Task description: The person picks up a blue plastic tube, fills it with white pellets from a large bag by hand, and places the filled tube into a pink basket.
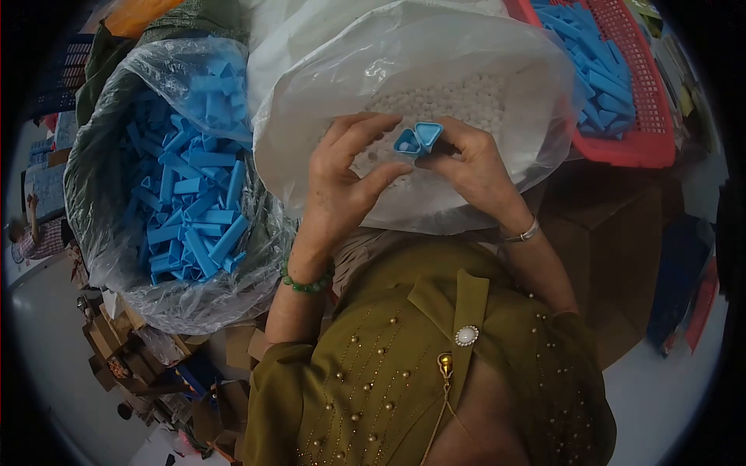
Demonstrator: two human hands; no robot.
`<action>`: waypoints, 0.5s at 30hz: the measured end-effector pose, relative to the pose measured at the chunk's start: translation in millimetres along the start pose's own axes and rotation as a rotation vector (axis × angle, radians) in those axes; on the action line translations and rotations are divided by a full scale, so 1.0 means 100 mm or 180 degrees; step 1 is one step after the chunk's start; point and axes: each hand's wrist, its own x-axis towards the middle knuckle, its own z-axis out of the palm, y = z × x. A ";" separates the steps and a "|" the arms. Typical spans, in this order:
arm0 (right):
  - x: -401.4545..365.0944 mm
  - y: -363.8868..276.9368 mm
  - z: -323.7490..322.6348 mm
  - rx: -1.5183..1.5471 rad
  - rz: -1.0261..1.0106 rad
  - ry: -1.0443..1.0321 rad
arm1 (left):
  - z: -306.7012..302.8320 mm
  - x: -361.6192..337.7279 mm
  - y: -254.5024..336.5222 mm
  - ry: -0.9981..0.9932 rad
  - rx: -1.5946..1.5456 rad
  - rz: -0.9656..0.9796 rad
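Note:
Two blue triangular tubes [427, 135] show their open ends side by side above a plastic-lined bag of small white balls [474, 93]. Something pale sits inside the left tube. My right hand [470, 165] pinches the tubes between thumb and fingers. To the left of them, my left hand [350, 163] has its thumb and fingers apart, with nothing visible between them. On the left, many blue tubes [203, 210] fill a clear plastic bag.
A red basket [649, 85] with more blue pieces stands at the upper right. Cardboard boxes [614, 241] are beside my right arm. Other boxes [124, 342] lie at the lower left. A person [43, 237] is at the far left.

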 end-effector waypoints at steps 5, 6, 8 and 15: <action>-0.03 -0.04 -0.03 -0.0453 -0.0965 -0.0008 | 0.15 -0.06 -0.15 0.0216 -0.0763 0.0393; -0.02 -0.04 -0.06 0.0546 -0.0359 -0.0198 | 0.16 -0.06 -0.14 0.0222 -0.0768 0.0396; -0.02 -0.02 -0.11 0.1529 0.0263 -0.0400 | 0.14 -0.06 -0.10 0.0162 -0.0601 0.0517; -0.05 -0.01 0.03 0.2505 0.0272 -0.0941 | 0.10 -0.04 0.07 -0.0114 -0.0020 0.0772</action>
